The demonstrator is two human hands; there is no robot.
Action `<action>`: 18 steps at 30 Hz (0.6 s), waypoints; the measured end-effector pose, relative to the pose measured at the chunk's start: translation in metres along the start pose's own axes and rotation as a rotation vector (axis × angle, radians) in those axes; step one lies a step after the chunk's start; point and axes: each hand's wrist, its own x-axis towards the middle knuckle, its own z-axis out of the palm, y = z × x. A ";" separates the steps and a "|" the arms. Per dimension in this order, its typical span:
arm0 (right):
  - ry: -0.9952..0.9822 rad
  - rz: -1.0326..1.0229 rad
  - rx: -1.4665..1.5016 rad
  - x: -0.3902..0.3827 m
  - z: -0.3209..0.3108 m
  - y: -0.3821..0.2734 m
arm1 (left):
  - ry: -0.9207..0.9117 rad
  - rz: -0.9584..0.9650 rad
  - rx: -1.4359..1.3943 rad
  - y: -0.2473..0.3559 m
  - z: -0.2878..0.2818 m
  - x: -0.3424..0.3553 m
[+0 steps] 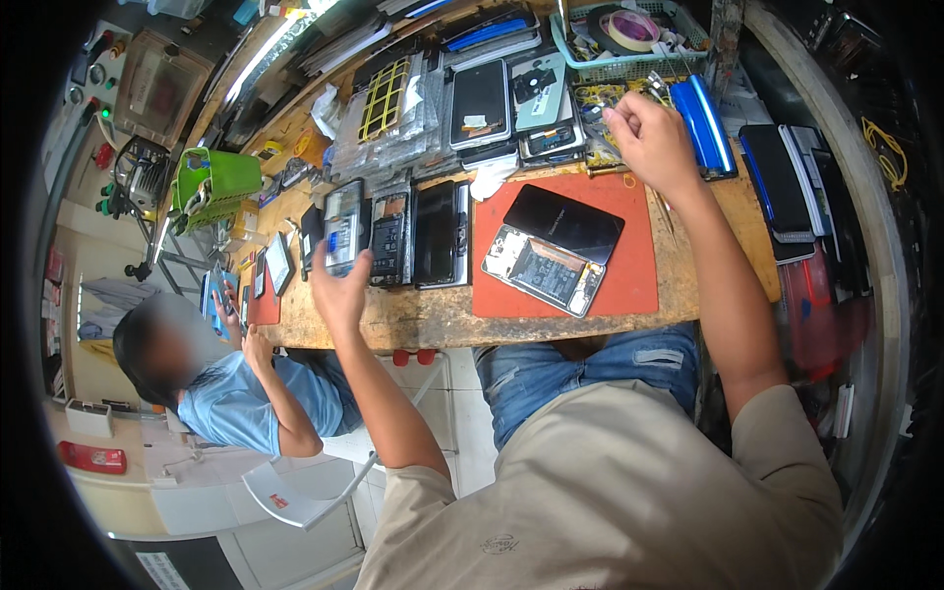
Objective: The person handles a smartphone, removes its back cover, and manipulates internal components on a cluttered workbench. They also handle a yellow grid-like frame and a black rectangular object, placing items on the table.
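On a red-orange mat (639, 280) lies an opened phone (536, 273), its battery and inner parts bare at the lower part. A black glossy panel (565, 224) covers its upper part at an angle. My left hand (341, 295) is at the bench's front edge, thumb and fingers apart, by the near end of a phone part with a pale inside (344, 221). My right hand (654, 143) is raised beyond the mat's far right corner, fingers curled into a pinch. Whatever is between them is too small to make out.
Opened phone bodies (390, 236) and a dark screen (436, 231) lie left of the mat. Behind are stacked tablets (480, 103), a teal basket (629, 69) and a blue cylinder (700, 123). A green basket (221, 177) stands far left. A person in a blue shirt (241, 398) sits at left.
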 end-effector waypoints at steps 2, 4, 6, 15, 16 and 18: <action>-0.005 -0.033 -0.022 -0.001 0.000 -0.001 | 0.046 -0.040 0.021 -0.001 -0.019 0.006; -0.022 -0.054 -0.037 -0.002 0.000 -0.002 | 0.077 -0.070 -0.002 0.000 -0.037 0.009; -0.032 -0.074 -0.049 -0.003 0.000 -0.003 | 0.113 -0.089 0.066 0.004 -0.050 0.006; -0.076 -0.060 -0.085 -0.003 0.002 0.000 | 0.049 -0.065 -0.016 0.021 -0.038 -0.017; -0.086 -0.053 -0.095 -0.003 0.002 0.000 | 0.037 -0.066 -0.011 0.022 -0.032 -0.020; -0.111 -0.017 -0.105 -0.003 0.002 0.001 | 0.012 -0.050 -0.035 0.024 -0.019 -0.027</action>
